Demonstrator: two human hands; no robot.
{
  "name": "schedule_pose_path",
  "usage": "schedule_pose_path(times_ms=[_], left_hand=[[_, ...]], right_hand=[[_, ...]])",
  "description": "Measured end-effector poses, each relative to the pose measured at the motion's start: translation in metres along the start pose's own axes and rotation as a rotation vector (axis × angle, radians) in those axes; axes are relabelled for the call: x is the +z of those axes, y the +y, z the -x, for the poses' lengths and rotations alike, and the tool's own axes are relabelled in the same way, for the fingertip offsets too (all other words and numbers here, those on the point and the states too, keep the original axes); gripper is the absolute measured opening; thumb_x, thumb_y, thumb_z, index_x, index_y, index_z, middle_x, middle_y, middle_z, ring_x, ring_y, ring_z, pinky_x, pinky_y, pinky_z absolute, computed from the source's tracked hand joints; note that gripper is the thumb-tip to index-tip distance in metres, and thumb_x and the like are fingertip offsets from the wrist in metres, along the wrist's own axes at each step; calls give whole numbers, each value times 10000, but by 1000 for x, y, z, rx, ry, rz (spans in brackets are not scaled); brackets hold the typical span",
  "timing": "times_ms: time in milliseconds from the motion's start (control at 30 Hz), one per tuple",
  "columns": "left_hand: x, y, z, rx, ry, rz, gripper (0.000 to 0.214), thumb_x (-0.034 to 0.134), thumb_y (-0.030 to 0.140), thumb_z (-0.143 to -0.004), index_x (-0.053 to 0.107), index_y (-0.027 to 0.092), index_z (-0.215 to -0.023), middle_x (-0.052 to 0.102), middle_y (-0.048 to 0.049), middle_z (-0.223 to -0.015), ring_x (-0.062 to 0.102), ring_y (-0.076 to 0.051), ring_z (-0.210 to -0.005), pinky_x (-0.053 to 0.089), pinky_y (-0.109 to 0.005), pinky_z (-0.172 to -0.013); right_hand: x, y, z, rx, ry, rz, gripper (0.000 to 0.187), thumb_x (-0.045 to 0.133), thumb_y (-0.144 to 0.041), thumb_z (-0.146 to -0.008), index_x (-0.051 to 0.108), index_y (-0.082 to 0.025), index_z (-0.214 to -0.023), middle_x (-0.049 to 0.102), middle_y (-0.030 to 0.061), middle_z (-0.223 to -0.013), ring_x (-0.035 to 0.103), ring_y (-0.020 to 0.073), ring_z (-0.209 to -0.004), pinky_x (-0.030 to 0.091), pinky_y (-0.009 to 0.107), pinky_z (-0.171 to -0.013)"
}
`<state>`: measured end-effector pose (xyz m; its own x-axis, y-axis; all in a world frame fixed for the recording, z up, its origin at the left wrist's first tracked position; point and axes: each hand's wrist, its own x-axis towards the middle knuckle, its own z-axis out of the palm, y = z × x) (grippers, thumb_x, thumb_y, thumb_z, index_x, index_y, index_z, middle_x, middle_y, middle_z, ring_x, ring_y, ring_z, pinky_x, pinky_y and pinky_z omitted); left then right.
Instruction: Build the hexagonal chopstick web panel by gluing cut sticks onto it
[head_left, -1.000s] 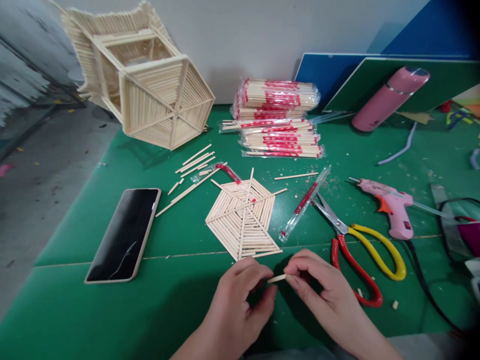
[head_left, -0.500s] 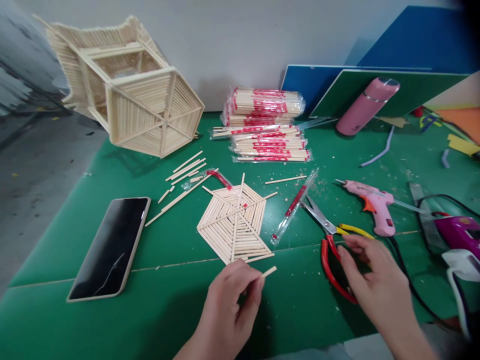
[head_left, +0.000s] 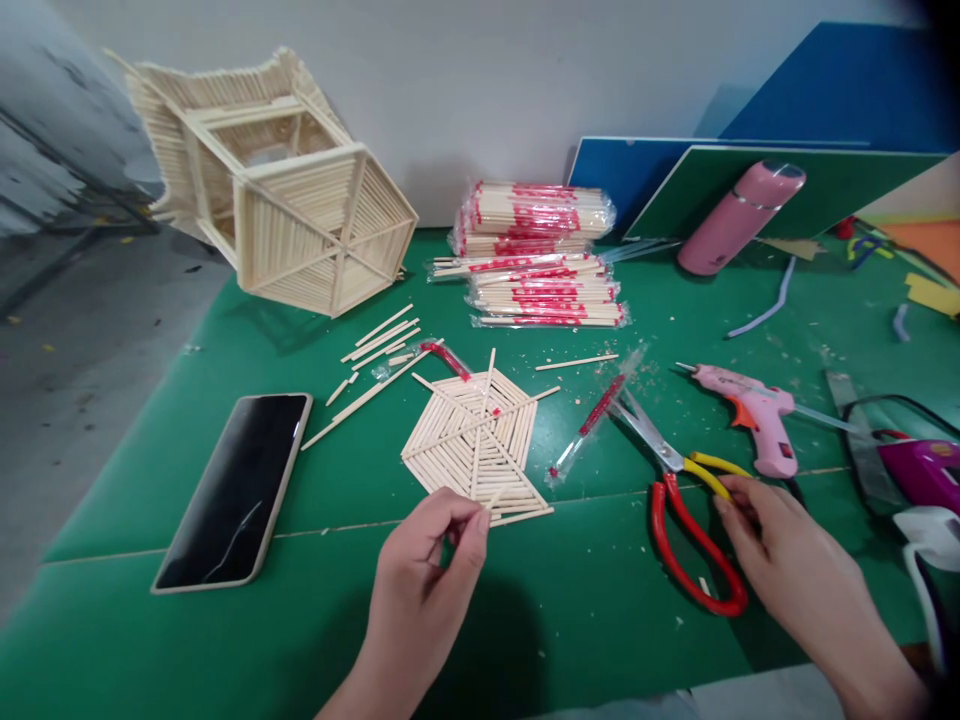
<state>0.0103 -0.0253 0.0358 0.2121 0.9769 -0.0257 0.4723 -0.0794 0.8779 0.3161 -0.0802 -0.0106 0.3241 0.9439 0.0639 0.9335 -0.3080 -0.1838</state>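
A hexagonal panel of thin wooden sticks (head_left: 450,440), woven like a web with crossing spokes, lies flat on the green table. My left hand (head_left: 435,575) is closed in a pinch on a short wooden stick (head_left: 493,499) above the panel's near edge. To the right, my right hand (head_left: 787,560) has its fingers closed round the handle of a yellow-handled hand tool (head_left: 709,479), probably pliers; its head is hidden. Red-handled scissors (head_left: 660,500) lie against that tool, blades pointing away from me. A torn red-and-clear wrapper (head_left: 600,405) touches the blade tips.
A phone (head_left: 234,490) lies left, near loose sticks (head_left: 386,340). Behind stand a stick-built model (head_left: 300,220) and wrapped stick bundles (head_left: 544,255). A pink glue gun (head_left: 750,410), its cable and a pink bottle (head_left: 742,218) occupy the right side.
My left hand has moved left and slightly up, bringing the short stick over the panel's edge. My right hand has shifted right and closed on the yellow handle; the scissors' red handles show more fully.
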Motion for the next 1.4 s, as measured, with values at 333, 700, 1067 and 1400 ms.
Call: schedule_pose_path(times_ms=[333, 700, 1067, 1400], left_hand=[[12, -26, -8, 406, -113, -560, 166, 470, 181, -817, 631, 192, -779, 567, -28, -672, 462, -162, -680, 311, -310, -644], [19, -28, -8, 410, -43, -635, 157, 483, 204, -822, 638, 208, -795, 560, -19, -666, 430, -169, -683, 260, -316, -618], [11, -29, -3, 364, -25, -502, 93, 529, 183, -794, 611, 189, -837, 582, -14, -734, 448, -166, -734, 294, -325, -657], [11, -33, -3, 372, -25, -475, 115, 493, 166, -810, 605, 183, -832, 557, -21, -736, 443, -161, -734, 310, -319, -660]], right_hand=[[-14, -26, 2, -46, 178, -192, 271, 435, -395, -792, 564, -203, -933, 569, 77, -896, 570, 216, -764, 460, 341, -656], [6, -135, 1, -596, -159, -514, 162, 473, -199, -838, 623, -210, -898, 547, 43, -790, 518, 163, -754, 435, 290, -648], [11, -134, -4, -607, -229, -473, 182, 450, -210, -857, 631, -199, -864, 537, 42, -785, 494, 157, -749, 406, 278, -646], [7, -140, -6, -604, -272, -441, 202, 430, -213, -860, 631, -198, -852, 531, 42, -778, 488, 156, -737, 403, 278, -634]])
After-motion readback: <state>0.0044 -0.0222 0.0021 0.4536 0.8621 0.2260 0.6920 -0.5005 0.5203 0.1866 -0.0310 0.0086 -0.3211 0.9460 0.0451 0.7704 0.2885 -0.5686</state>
